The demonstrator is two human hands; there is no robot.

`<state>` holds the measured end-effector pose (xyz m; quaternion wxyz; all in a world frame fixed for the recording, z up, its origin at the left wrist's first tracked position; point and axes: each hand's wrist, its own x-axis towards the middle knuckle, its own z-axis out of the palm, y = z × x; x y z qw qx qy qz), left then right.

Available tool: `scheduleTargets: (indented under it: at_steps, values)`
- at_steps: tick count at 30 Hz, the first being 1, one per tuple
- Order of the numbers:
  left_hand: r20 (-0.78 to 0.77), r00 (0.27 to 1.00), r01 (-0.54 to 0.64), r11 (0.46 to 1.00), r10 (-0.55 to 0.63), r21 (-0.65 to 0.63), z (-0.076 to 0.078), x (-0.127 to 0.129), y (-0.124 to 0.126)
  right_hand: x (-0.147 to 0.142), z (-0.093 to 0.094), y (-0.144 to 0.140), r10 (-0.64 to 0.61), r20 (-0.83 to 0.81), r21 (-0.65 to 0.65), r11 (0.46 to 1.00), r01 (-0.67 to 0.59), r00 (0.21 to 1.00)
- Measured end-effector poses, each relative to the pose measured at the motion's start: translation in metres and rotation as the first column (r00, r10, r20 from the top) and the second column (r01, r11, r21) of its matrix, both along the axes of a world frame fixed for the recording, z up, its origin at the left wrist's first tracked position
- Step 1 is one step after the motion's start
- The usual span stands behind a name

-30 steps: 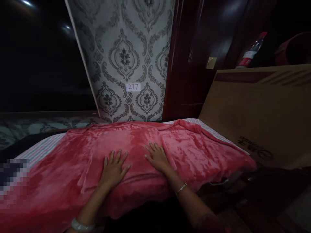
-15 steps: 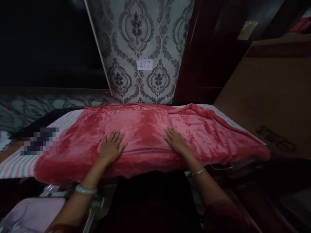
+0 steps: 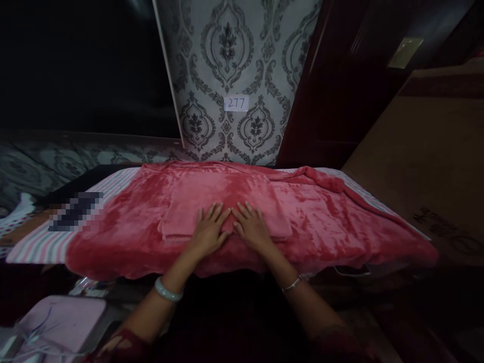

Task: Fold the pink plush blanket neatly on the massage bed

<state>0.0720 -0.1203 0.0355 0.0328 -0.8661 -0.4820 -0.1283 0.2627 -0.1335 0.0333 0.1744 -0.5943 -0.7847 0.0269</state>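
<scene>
I see my left hand (image 3: 209,231) flat, fingers spread and holding nothing, pressed on the folded pink blanket (image 3: 223,201) at the frame's centre. My right hand (image 3: 252,228) lies just beside it, equally flat and empty, index fingers nearly touching. I judge smoothing works best by sweeping both palms outward with even pressure. The fold's long axis runs left to right across the striped table (image 3: 38,244), its near edge toward me.

Single head view — close, looking forward and down at the hands (image 3: 230,229).
</scene>
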Motion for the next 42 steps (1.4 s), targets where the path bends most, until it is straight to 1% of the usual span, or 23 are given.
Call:
scheduleTargets:
  at_steps: [3, 6, 10, 14, 17, 20, 22, 24, 27, 30, 34, 37, 39, 40, 42]
  values:
    - [-0.023, 1.0, -0.012, 1.0, 0.012, 0.006, -0.02, 0.005, -0.003, -0.005, -0.018, -0.003, 0.022, 0.028, -0.013, 1.0, -0.022, 0.999]
    - [-0.018, 1.0, -0.001, 0.999, 0.002, 0.04, -0.031, 0.001, -0.003, -0.002, -0.029, -0.005, 0.007, 0.031, 0.023, 1.0, -0.008, 0.999]
    - [-0.002, 1.0, 0.016, 0.998, -0.016, 0.064, -0.031, 0.0, -0.003, -0.001, -0.032, -0.006, 0.004, 0.031, 0.051, 0.999, -0.005, 1.0]
    - [-0.019, 0.999, 0.029, 0.998, -0.028, 0.057, -0.027, -0.006, -0.005, 0.006, -0.029, -0.011, 0.056, 0.061, 0.07, 0.996, -0.061, 0.997]
    - [-0.035, 0.999, 0.003, 0.997, -0.001, 0.072, -0.025, -0.024, -0.006, 0.027, -0.031, -0.02, 0.052, 0.085, 0.075, 0.995, -0.058, 0.995]
    - [-0.047, 0.995, -0.088, 0.993, 0.092, 0.083, -0.022, -0.054, -0.004, 0.055, -0.039, -0.03, -0.045, 0.082, 0.101, 0.994, 0.037, 0.996]
    - [-0.062, 0.987, -0.146, 0.986, 0.151, 0.081, -0.02, -0.075, -0.003, 0.074, -0.047, -0.036, -0.114, 0.058, 0.134, 0.985, 0.105, 0.992]
    - [-0.076, 0.976, -0.197, 0.977, 0.203, 0.083, -0.018, -0.093, -0.002, 0.089, -0.057, -0.039, -0.155, 0.017, 0.163, 0.975, 0.15, 0.988]
    - [-0.062, 0.959, -0.271, 0.96, 0.275, 0.075, -0.016, -0.112, 0.0, 0.1, -0.068, -0.039, -0.154, -0.052, 0.192, 0.968, 0.161, 0.987]
    - [0.005, 0.959, -0.284, 0.958, 0.284, 0.048, -0.018, -0.12, 0.002, 0.103, -0.072, -0.034, -0.132, -0.098, 0.226, 0.962, 0.151, 0.986]
    - [0.11, 0.956, -0.279, 0.958, 0.272, 0.06, -0.021, -0.124, 0.005, 0.106, -0.071, -0.029, -0.107, -0.13, 0.269, 0.953, 0.139, 0.986]
    - [0.143, 0.953, -0.276, 0.96, 0.267, 0.046, -0.015, -0.128, 0.009, 0.111, -0.064, -0.026, -0.086, -0.168, 0.299, 0.945, 0.134, 0.982]
    - [0.146, 0.953, -0.274, 0.961, 0.266, 0.039, -0.003, -0.13, 0.015, 0.115, -0.053, -0.022, -0.081, -0.189, 0.302, 0.944, 0.136, 0.979]
    - [0.151, 0.953, -0.271, 0.962, 0.261, 0.046, 0.007, -0.131, 0.018, 0.117, -0.044, -0.018, -0.086, -0.194, 0.299, 0.943, 0.142, 0.977]
    - [0.178, 0.954, -0.26, 0.962, 0.242, 0.084, 0.032, -0.131, 0.025, 0.121, -0.018, -0.01, -0.104, -0.197, 0.306, 0.938, 0.162, 0.975]
